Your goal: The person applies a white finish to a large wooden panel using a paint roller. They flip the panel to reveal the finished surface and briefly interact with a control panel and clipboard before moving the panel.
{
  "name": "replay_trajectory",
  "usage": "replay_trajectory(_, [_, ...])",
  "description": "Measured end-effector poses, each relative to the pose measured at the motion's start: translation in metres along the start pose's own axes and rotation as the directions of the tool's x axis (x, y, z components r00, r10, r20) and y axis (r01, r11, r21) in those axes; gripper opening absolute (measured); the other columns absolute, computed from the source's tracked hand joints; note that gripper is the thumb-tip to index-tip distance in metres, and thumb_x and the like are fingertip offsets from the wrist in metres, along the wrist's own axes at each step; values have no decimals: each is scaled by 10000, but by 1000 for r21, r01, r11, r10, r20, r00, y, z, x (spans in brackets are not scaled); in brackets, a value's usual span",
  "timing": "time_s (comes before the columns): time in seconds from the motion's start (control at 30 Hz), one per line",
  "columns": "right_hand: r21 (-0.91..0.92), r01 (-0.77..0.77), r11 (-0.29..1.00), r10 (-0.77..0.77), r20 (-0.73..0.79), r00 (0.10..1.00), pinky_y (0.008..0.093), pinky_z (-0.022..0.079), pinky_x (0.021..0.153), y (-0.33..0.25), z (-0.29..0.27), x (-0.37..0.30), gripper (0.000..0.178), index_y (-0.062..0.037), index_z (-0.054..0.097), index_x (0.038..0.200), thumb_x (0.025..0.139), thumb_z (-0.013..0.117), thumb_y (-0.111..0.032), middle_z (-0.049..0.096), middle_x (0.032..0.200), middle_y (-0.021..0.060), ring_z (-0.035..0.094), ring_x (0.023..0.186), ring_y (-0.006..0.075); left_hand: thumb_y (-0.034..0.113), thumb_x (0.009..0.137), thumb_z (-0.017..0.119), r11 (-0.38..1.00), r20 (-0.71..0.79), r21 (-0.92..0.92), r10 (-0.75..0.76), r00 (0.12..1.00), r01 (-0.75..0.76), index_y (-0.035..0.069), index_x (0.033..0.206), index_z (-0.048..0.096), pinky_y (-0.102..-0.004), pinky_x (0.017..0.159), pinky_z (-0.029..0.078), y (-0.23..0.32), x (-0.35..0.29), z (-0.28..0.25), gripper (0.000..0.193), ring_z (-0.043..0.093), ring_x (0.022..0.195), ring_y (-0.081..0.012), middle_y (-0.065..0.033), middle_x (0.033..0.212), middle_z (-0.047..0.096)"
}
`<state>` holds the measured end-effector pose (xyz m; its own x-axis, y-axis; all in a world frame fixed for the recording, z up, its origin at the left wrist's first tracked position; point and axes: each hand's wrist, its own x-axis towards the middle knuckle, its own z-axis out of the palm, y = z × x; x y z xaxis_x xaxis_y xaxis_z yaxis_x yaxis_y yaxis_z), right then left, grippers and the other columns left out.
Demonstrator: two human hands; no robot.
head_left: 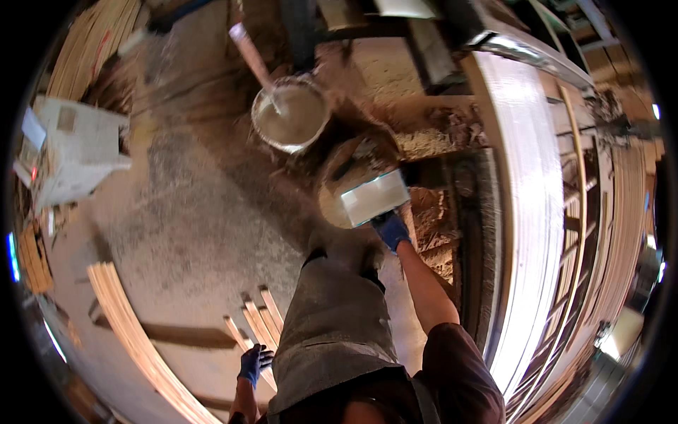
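My right hand (391,230), in a blue glove, is closed around the near edge of a pale rectangular tray-like container (375,198). That container is held over a round, tan-rimmed tub (330,205), partly covering it. Beyond the tub stands a round bucket (257,121) of whitish paste or liquid, its rim crusted. A stick with a pinkish handle (248,51) leans out of the bucket. My left hand (254,364), also in a blue glove, hangs low beside my apron with its fingers apart. It holds nothing visible and overlaps several thin wooden strips (260,324) below it.
A long stack of boards (131,321) lies at the left. To the right runs a long, shiny pale board or beam (526,212) beside a dark frame (480,240). Sawdust and scraps (431,141) lie by the tub. A whitish box-like object (81,148) stands far left.
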<state>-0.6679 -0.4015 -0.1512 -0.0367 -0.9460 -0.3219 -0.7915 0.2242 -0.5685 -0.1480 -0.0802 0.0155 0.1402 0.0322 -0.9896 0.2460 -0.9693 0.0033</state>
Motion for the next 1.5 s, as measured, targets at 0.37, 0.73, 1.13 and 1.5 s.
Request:
replay_trajectory(0.37, [-11, -131, 991, 124, 414, 902, 425, 522, 776, -56, -188, -252, 377, -45, 640, 1073, 904, 562, -372, 686, 960, 194, 661, 876, 354, 377, 935, 583, 943, 207, 223, 201, 958, -246, 76, 1219, 558, -442, 788, 511, 149, -27, 155, 415, 623, 1007, -290, -127, 1125, 642])
replay_trajectory(0.73, [818, -35, 574, 257, -140, 956, 300, 562, 785, 103, -604, -428, 368, 5, 586, 1236, 948, 629, -221, 700, 896, 100, 678, 826, 158, 329, 988, 444, 773, 639, 444, 83, 765, -454, 31, 1266, 542, -433, 750, 508, 128, -11, 322, 419, 640, 997, -343, -196, 1180, 640])
replay_trajectory(1.13, [376, -693, 615, 386, 623, 681, 327, 481, 938, 381, -517, -387, 453, -46, 500, 1349, 1024, 450, -357, 634, 1166, 124, 606, 1059, 213, 315, 953, 592, 830, 357, 489, 90, 930, -268, 48, 1140, 620, -362, 623, 546, 93, -52, 352, 327, 695, 766, -245, -153, 1018, 716])
replay_trajectory(1.5, [708, -658, 257, 122, 652, 749, 308, 347, 1061, 424, -462, -392, 498, -14, 373, 1430, 1036, 425, -312, 482, 1358, 108, 462, 1234, 197, 293, 872, 638, -316, 466, 878, 731, 498, -358, 63, 972, 699, -380, 640, 512, 295, -115, 422, 257, 657, 689, -202, -103, 816, 707])
